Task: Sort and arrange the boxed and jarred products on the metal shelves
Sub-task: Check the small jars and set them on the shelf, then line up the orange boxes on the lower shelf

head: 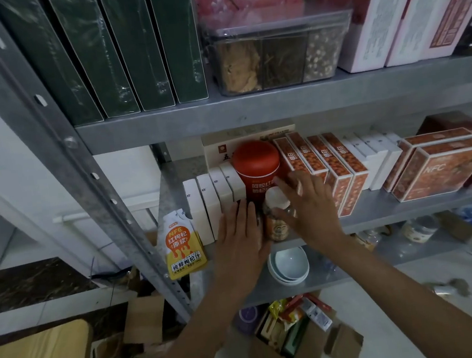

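On the middle metal shelf (383, 210) a small clear jar (276, 227) with a white lid stands at the front edge, before a red canister (257, 168). My right hand (304, 200) grips the jar from the right, fingers round its neck and lid. My left hand (241, 236) lies flat with straight fingers beside the jar, against a row of white boxes (213, 198). Orange patterned boxes (326, 163) stand upright to the right of the canister.
Orange NFC boxes (443, 168) and more white boxes (372, 153) fill the shelf's right side. A yellow pouch (181, 242) hangs at the left post. Green boxes (116, 51) and a clear divided container (277, 55) stand above. White bowls (289, 266) sit below; an open carton (297, 332) is on the floor.
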{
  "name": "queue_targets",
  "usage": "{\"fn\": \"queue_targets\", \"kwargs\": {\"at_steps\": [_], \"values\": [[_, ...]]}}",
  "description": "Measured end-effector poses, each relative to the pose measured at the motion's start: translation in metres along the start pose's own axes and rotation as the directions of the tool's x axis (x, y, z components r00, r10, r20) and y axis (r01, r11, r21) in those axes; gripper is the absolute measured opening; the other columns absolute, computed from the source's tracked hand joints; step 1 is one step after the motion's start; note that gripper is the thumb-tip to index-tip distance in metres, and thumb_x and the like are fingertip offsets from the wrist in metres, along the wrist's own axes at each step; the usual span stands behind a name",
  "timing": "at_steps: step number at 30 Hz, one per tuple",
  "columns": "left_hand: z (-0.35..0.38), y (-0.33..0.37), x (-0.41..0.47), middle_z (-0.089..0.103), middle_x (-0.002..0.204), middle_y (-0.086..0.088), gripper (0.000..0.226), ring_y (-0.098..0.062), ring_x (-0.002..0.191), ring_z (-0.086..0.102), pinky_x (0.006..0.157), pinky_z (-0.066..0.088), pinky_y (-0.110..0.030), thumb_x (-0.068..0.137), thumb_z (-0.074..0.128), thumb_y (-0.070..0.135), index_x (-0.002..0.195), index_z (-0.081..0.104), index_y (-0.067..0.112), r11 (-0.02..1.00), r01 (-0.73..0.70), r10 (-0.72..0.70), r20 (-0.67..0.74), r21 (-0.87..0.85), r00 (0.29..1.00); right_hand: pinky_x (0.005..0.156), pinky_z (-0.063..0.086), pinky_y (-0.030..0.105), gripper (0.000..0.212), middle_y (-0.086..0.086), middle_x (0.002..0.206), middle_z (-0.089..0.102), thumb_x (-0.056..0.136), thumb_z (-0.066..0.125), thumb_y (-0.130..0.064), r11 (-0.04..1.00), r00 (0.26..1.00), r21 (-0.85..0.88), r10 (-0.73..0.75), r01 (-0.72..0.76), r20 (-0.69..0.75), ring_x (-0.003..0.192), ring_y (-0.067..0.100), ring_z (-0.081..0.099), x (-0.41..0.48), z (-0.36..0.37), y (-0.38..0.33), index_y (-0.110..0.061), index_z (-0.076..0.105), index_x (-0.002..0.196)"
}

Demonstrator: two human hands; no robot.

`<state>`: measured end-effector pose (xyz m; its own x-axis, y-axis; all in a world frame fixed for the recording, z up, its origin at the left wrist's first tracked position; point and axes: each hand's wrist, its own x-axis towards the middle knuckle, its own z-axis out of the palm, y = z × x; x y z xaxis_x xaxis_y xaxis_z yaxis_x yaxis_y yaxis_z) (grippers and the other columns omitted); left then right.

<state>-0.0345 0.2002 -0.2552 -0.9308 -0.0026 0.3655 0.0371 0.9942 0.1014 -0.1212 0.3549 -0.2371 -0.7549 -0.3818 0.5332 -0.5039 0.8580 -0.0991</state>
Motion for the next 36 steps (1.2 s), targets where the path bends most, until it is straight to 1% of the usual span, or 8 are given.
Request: {"fn": "queue_targets", "kwargs": {"at_steps": [3,8,15,22,28,32,34,36], "values": [[-0.002,0.004,0.007,0.032,0.155,-0.017,0.078,-0.03,0.144,0.03,0.119,0.02,-0.047,0.091,0.059,0.046,0.151,0.03,0.005,0.998,-0.052,0.052,-0.008,-0.047,0.999,0.092,0.043,0.051,0.057,0.024,0.135,0.05,0.089,0.067,-0.039,0.983,0.98,-0.047,0.174,-0.179,-0.098,0.116,0.042,0.05,0.004,-0.001,0.008,-0.013,0.054,0.138],[0.005,0.008,0.026,-0.005,0.164,-0.002,0.077,-0.02,0.15,-0.008,0.118,-0.01,-0.04,0.096,0.025,0.059,0.155,-0.004,0.018,0.979,-0.202,0.201,0.143,-0.006,0.969,0.099,0.04,0.053,0.054,0.028,0.136,0.048,0.094,0.06,-0.038,0.96,0.96,0.008,0.28,-0.28,-0.032,0.123,0.046,0.046,-0.006,0.008,0.01,-0.004,0.053,0.135],[0.011,0.008,0.028,0.007,0.163,-0.005,0.076,-0.02,0.151,0.006,0.117,-0.011,-0.038,0.099,0.032,0.057,0.156,0.007,0.014,0.98,-0.201,0.197,0.176,0.004,0.964,0.079,0.054,0.048,0.036,0.022,0.116,0.06,0.093,0.064,-0.016,0.739,0.815,0.485,0.573,-0.468,-0.087,0.104,0.039,0.061,-0.02,0.02,-0.012,0.005,0.05,0.119],[0.007,0.009,0.023,0.047,0.148,-0.007,0.077,-0.021,0.135,0.046,0.11,0.036,-0.043,0.086,0.058,0.061,0.143,0.047,0.011,0.97,-0.21,0.207,0.039,0.126,0.978,0.07,0.047,0.03,0.031,0.015,0.114,0.066,0.091,0.068,-0.015,0.689,0.758,0.583,0.627,-0.431,-0.181,0.094,0.035,0.066,-0.038,0.012,-0.016,-0.001,0.055,0.115],[0.01,0.007,0.026,0.029,0.157,-0.011,0.079,-0.028,0.146,0.027,0.119,0.012,-0.048,0.094,0.036,0.058,0.151,0.027,0.004,0.971,-0.239,0.235,0.137,0.014,0.962,0.075,0.05,0.024,0.031,0.009,0.114,0.067,0.088,0.072,-0.014,0.742,0.719,0.58,0.6,-0.336,-0.35,0.096,0.02,0.066,-0.059,-0.038,-0.022,0.001,0.058,0.111],[-0.003,0.011,0.031,0.001,0.164,-0.006,0.099,-0.023,0.151,-0.005,0.118,-0.013,-0.037,0.076,-0.018,0.066,0.156,0.005,0.012,0.977,-0.212,0.209,0.224,-0.011,0.952,0.076,0.052,0.015,0.022,-0.016,0.111,0.061,0.092,0.064,-0.021,0.661,0.669,0.726,0.627,-0.188,-0.398,0.096,-0.002,0.062,-0.076,-0.077,-0.01,-0.02,0.054,0.111],[-0.015,0.02,0.031,0.002,0.164,-0.007,0.099,-0.021,0.151,-0.005,0.119,-0.012,-0.033,0.077,-0.018,0.065,0.156,0.01,0.011,0.972,-0.178,0.2,0.145,-0.154,0.969,0.077,0.049,0.015,0.014,-0.016,0.106,0.06,0.095,0.059,-0.022,0.571,0.618,0.809,0.687,-0.135,-0.382,0.094,-0.002,0.061,-0.081,-0.094,0.002,-0.029,0.053,0.105],[-0.024,0.035,0.027,0.019,0.161,-0.007,0.087,-0.02,0.149,0.012,0.122,0.008,-0.032,0.09,-0.001,0.064,0.153,0.025,0.01,0.897,-0.116,0.137,0.019,-0.426,0.99,0.075,0.049,0.02,0.013,-0.016,0.097,0.062,0.096,0.057,-0.022,0.496,0.56,0.856,0.755,-0.146,-0.342,0.089,0.001,0.06,-0.085,-0.11,0.02,-0.032,0.056,0.103]]}}
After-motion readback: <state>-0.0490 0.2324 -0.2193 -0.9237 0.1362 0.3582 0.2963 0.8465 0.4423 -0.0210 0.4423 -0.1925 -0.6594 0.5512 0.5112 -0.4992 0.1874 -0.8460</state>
